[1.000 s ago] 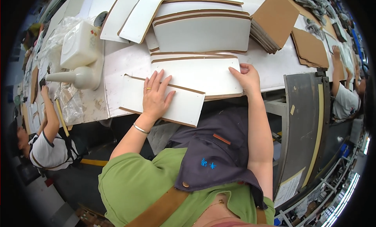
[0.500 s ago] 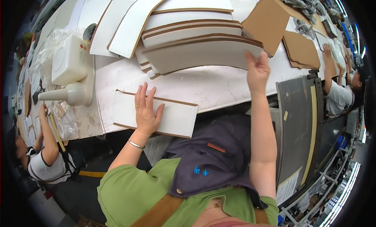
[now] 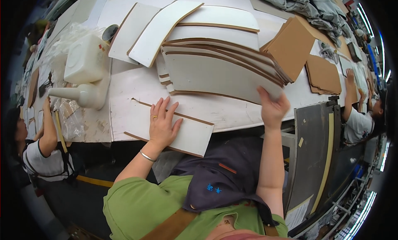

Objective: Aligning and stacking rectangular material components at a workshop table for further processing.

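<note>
My left hand [image 3: 163, 125] lies flat, fingers spread, on a white rectangular panel with brown edge strips [image 3: 194, 135] at the table's near edge. At the right, my right hand [image 3: 273, 109] pinches the lower right corner of a long white panel with brown edges [image 3: 215, 76]. That panel is the front one of a fanned stack, its face tilted toward me. Behind it, several similar white panels [image 3: 213, 31] overlap. One curved white panel [image 3: 159, 31] lies slantwise across their left end.
A white plastic jug [image 3: 85, 62] and a pale bottle with a long nozzle [image 3: 85, 96] stand at the left, near crumpled clear plastic. Brown board stacks [image 3: 290, 47] [image 3: 323, 74] lie at the right. A grey metal frame [image 3: 311, 157] stands beside the table. Other people work at both sides.
My right hand has drawn the front panel of the stack toward me, and its face shows more. My left hand stays on the near panel. The whole view has shifted slightly.
</note>
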### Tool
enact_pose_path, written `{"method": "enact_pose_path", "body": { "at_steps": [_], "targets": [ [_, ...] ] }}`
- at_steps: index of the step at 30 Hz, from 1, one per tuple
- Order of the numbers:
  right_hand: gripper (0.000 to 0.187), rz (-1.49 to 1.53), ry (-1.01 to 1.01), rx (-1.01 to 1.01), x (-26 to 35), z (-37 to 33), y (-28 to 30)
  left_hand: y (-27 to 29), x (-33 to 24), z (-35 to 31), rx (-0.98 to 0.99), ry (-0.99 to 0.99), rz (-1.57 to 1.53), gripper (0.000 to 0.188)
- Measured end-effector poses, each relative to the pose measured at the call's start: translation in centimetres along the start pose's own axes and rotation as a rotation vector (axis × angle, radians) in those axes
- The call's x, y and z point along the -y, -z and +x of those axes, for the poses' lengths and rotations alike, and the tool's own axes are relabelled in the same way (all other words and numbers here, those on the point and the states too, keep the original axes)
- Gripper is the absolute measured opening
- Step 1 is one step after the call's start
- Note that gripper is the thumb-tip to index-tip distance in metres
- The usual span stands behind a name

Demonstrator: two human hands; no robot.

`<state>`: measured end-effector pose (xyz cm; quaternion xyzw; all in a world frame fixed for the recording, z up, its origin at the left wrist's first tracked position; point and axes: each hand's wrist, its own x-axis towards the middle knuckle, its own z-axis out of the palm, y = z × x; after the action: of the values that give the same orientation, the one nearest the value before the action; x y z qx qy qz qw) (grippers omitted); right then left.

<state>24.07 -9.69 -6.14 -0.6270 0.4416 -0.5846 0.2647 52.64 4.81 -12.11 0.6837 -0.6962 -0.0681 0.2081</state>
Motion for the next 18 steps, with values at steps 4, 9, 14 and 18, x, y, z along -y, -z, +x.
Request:
{"method": "enact_pose_path", "body": {
  "at_steps": [4,9,14,18],
  "targets": [
    [0.024,-0.298,0.218,-0.398,5.5,-0.7,9.0,-0.3,0.2,0.2,0.001,-0.013,0.023,0.055],
    [0.037,0.107,-0.093,-0.509,10.6,-3.9,22.8,-0.2,0.6,1.0,0.000,-0.056,0.034,0.056],
    [0.040,-0.281,-0.596,-0.507,10.3,-11.9,32.5,3.4,3.1,8.3,-0.403,-0.153,0.020,0.063],
    [0.047,-0.431,-0.745,-0.476,5.9,-17.6,36.8,3.4,5.5,15.6,-0.396,-0.118,0.307,0.074]
  ]
}}
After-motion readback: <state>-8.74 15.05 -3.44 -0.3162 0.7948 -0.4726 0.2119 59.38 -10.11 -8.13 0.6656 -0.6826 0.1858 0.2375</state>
